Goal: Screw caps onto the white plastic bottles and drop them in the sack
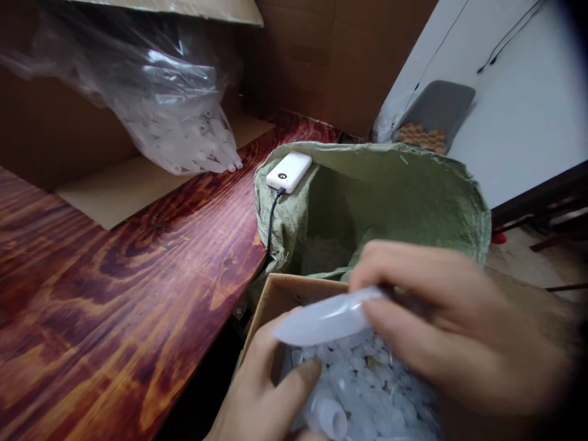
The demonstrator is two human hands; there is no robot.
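Observation:
A pointed, translucent white plastic piece [328, 315] is gripped between the thumb and fingers of my right hand [441, 312], which is blurred. Its narrow tip reaches the index finger of my left hand [271, 380]. That hand's thumb and index finger are apart, while its lower fingers curl round a hollow, translucent plastic tube [333, 419] with its round mouth facing right. Part of the tube is hidden by the hand. Beneath both hands stands a cardboard box [287, 285] holding many small translucent plastic pieces [381, 386].
A green woven sack [413, 184] gapes behind the box. On its folded rim lies a white power bank [291, 171] with a black cable [270, 223]. Left is a reddish wooden table [160, 275]; a clear bag of plastic pieces [184, 135] hangs from a large carton [331, 61].

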